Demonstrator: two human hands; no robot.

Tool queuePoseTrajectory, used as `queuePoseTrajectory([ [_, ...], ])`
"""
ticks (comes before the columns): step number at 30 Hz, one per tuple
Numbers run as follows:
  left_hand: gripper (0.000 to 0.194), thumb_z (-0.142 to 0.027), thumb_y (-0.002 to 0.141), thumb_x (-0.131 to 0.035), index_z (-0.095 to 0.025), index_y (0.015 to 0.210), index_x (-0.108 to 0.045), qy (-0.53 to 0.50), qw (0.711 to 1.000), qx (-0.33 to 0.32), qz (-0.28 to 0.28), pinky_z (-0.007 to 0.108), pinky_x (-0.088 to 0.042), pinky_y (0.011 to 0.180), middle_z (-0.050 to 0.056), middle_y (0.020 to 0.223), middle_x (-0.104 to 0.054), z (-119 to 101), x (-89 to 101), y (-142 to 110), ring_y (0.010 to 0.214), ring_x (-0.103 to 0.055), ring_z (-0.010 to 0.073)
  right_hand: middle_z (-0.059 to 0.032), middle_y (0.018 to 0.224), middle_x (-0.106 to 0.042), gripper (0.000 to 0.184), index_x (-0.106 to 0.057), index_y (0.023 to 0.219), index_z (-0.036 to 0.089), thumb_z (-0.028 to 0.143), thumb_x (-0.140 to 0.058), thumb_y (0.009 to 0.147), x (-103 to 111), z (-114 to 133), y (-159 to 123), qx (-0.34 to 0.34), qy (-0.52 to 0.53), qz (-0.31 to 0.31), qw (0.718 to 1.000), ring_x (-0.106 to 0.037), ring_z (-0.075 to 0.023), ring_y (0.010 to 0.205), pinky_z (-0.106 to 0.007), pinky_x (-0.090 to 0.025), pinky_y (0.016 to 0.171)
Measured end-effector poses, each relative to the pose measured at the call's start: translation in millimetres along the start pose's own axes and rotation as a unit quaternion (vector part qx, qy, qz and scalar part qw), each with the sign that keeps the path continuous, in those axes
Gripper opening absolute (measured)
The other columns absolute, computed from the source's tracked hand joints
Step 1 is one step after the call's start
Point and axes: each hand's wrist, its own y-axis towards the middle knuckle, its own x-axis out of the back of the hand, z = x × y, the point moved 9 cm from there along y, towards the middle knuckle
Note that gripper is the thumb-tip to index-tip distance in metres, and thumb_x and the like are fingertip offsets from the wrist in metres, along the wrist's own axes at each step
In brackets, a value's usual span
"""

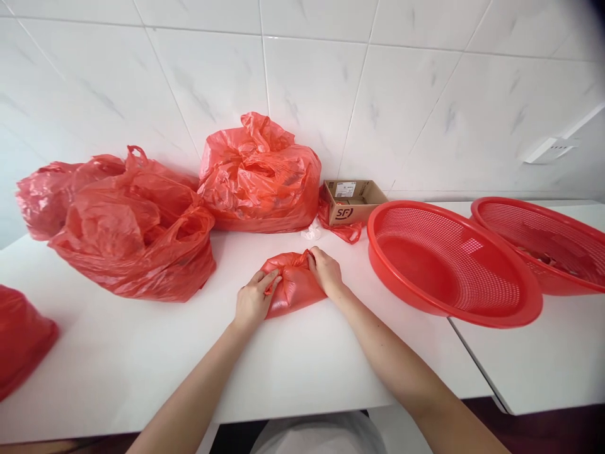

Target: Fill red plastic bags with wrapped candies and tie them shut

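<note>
A small red plastic bag (295, 285), bunched into a flat bundle, lies on the white table (302, 372) in front of me. My left hand (254, 301) grips its left edge, fingers pinching the plastic. My right hand (325, 270) pinches the bag's upper right corner. Both hands rest on the tabletop on either side of the bundle.
Large stuffed red plastic bags stand at the left (137, 233) and back centre (259, 176), another at the left edge (21, 337). A small open cardboard box (354, 200) sits by the tiled wall. Two red perforated basins (449, 261) (543, 243) lie at the right, across a gap between tables.
</note>
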Motion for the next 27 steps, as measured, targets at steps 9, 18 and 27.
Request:
queuePoseTrajectory([
  [9, 0.039, -0.041, 0.095, -0.042, -0.024, 0.118, -0.069, 0.0, 0.999, 0.041, 0.033, 0.03, -0.044, 0.067, 0.008, 0.11, -0.067, 2.5, -7.3, 1.2, 0.078, -0.063, 0.0196, -0.0043, 0.086, -0.065, 0.015, -0.056, 0.088, 0.021, 0.027, -0.043, 0.092, -4.9, -6.7, 0.2, -0.019, 0.084, 0.005, 0.996, -0.054, -0.0172, 0.071, -0.027, -0.03, 0.063],
  [18, 0.04, -0.052, 0.094, -0.04, -0.028, 0.087, -0.071, -0.062, 0.987, 0.048, 0.139, 0.026, -0.049, 0.067, 0.0, 0.084, -0.066, 3.7, 38.0, -27.8, 0.073, -0.062, 0.0161, -0.0001, 0.073, -0.061, 0.008, -0.05, 0.074, 0.02, 0.024, -0.043, 0.076, -4.4, -56.5, 17.6, -0.12, 0.335, 0.002, 0.935, -0.055, -0.0133, 0.063, -0.024, -0.04, 0.06],
  [27, 0.035, -0.045, 0.093, -0.048, -0.025, 0.077, -0.072, -0.155, 0.971, -0.038, 0.178, 0.047, -0.034, 0.111, -0.002, 0.159, -0.028, -42.2, 72.2, -35.2, 0.144, -0.026, 0.0318, 0.0046, 0.058, -0.053, 0.018, -0.054, 0.074, 0.019, 0.036, -0.057, 0.069, 2.2, -52.3, 15.9, -0.169, 0.482, -0.003, 0.86, -0.041, -0.008, 0.045, -0.023, -0.033, 0.047],
])
